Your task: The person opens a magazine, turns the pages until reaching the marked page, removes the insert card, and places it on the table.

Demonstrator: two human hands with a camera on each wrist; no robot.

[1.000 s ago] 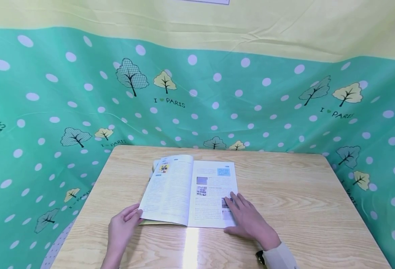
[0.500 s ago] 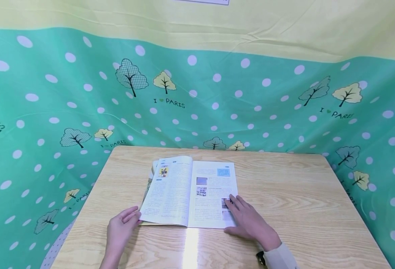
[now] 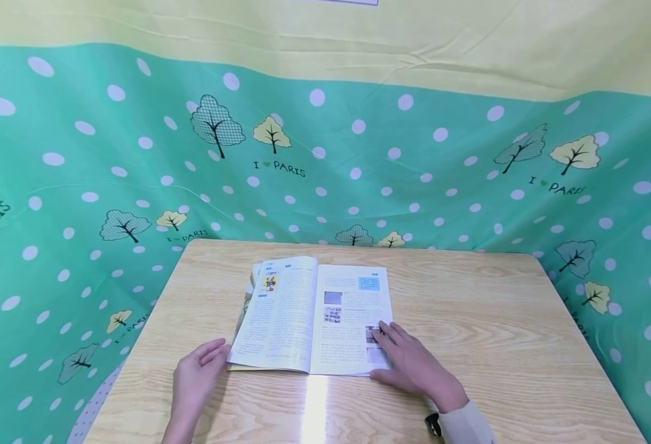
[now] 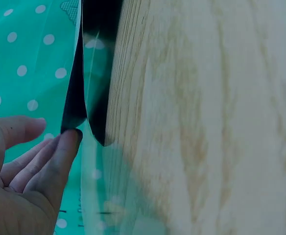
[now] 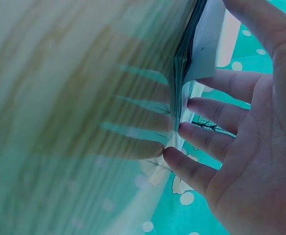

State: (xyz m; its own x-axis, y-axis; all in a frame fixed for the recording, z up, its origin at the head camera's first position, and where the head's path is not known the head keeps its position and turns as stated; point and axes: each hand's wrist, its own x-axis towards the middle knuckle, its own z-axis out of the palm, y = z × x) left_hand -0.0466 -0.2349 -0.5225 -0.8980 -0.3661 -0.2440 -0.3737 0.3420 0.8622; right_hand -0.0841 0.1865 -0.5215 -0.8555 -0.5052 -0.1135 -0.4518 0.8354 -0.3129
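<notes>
An open book [image 3: 298,317] with printed text and small pictures lies on the wooden table [image 3: 497,327]. At the lower left corner of its left page is my left hand [image 3: 198,379]. In the left wrist view, the thumb of that left hand [image 4: 28,181] stands apart from the fingers, and a fingertip is right at the edge of a page [image 4: 73,93]. My right hand [image 3: 411,367] rests over the lower right of the right page, fingers spread. Seen from the right wrist, the fingers of this right hand [image 5: 250,132] are nearly straight, with tips at the book's edge [image 5: 179,73].
A green and yellow curtain [image 3: 359,160] with dots and trees hangs behind the table and along both sides. A bright light reflection [image 3: 315,407] shows on the tabletop in front of the book. A dark wristband [image 3: 433,424] shows at the right sleeve [image 3: 466,422].
The left page has settled slightly lower, baring more of the cover's left edge. My left hand has drawn a little left, and its thumb has come off the page corner. The right hand stays put.
</notes>
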